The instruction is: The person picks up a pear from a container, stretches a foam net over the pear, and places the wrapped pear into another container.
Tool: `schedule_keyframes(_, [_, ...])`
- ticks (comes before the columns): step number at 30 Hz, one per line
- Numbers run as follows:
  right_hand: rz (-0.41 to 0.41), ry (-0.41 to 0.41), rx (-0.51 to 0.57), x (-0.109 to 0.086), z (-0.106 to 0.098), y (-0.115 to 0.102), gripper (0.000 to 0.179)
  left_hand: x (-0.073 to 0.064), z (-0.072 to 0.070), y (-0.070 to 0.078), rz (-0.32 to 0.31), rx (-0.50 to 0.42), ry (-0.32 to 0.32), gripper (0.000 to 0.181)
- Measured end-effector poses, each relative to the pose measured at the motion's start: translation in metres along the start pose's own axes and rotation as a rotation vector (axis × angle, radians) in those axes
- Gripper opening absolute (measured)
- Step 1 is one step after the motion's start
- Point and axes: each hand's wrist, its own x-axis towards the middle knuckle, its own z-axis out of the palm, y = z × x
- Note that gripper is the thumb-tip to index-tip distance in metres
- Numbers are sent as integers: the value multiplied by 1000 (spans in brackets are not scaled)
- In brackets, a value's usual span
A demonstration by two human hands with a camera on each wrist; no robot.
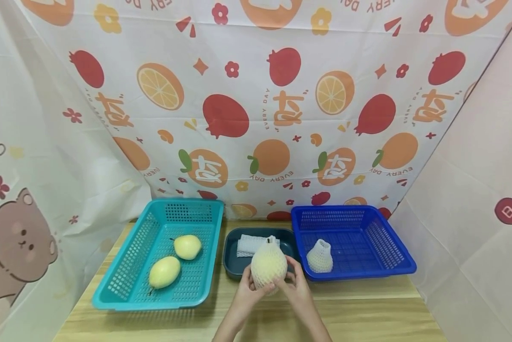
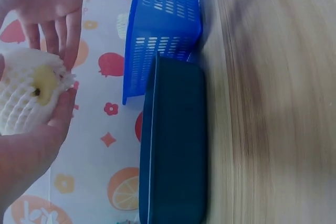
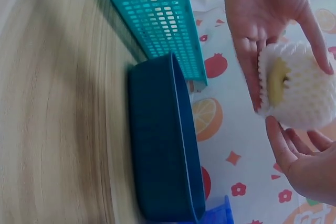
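Note:
Both hands hold a pear in a white foam net sleeve (image 1: 269, 264) above the table, in front of the dark tray. My left hand (image 1: 246, 293) grips its left side and my right hand (image 1: 297, 287) grips its right side. The thumbs meet low on the near side. Through the net's open end, bare yellow skin of the pear (image 2: 46, 83) shows in the left wrist view. The right wrist view shows the sleeved pear (image 3: 302, 85) between the fingers of both hands. Behind it, folded white foam nets (image 1: 250, 245) lie in the dark tray (image 1: 232, 271).
A teal basket (image 1: 215, 237) on the left holds two bare yellow pears (image 1: 165, 272). On the right, a blue basket (image 1: 358, 273) holds another netted pear (image 1: 320, 257) in its near left corner. A printed cloth (image 1: 256, 190) hangs behind the wooden table (image 1: 367, 313).

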Motion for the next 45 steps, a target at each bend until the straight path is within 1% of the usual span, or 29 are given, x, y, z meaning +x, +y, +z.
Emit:
schedule_keyframes(4, [36,-12,41,0,2,0,64,-1,2,-2,0,14,-23,84])
schedule_keyframes(9, [55,-15,78,0,2,3,72,-1,0,-3,22,-17,-67,84])
schedule_keyframes(12, [68,-34,82,1,0,4,73,0,-1,-4,38,-11,-53,83])
schedule_keyframes(16, [73,-58,89,1,-2,3,72,1,-1,-5,45,38,-25,83])
schedule_keyframes(19, [66,-63,82,1,-4,2,70,1,-2,-4,54,53,-37,82])
schedule_keyframes(23, [71,-73,50,3,-7,1,70,1,-2,-5,62,28,-61,82])
schedule_keyframes(27, [99,-82,7,4,-9,-1,71,1,-1,-7,50,6,-76,82])
schedule_keyframes(29, [114,-83,-12,5,-9,-1,71,0,-1,-7,37,14,-81,83])
schedule_keyframes(32, [140,-88,-7,5,-11,1,68,0,-1,-6,27,43,-93,82])
schedule_keyframes(34, [159,-99,8,5,-12,3,66,0,-2,-4,14,48,-103,78])
schedule_keyframes(38, [187,-142,30,4,-17,6,63,1,-4,0,-14,8,-132,67])
schedule_keyframes(41, [181,-183,41,3,-21,6,62,1,-5,2,-27,-20,-164,65])
schedule_keyframes(45, [152,-242,23,2,-24,6,61,1,-6,4,-25,-12,-208,69])
